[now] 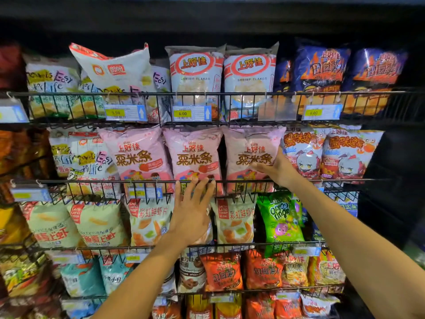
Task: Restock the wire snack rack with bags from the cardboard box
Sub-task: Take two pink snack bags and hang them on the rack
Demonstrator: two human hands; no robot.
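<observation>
the right hand [277, 169] lies flat on the third pink bag [250, 143], at about 3 o'clock from the frame's centre, fingers straight and pressing its lower front, pinching nothing. the left hand [192, 212], at 6 o'clock of the middle pink bag [192, 153], is spread open, fingertips touching the front rail [92, 181] of the wire snack rack [230, 94]. the hands are apart. the step looks like seating the pink row. push low so the bag's foot drops behind the rail, and let the left hand steady the neighbour against tipping. press lightly: puffed bags slide and crisps break. the cardboard box is out of view.
</observation>
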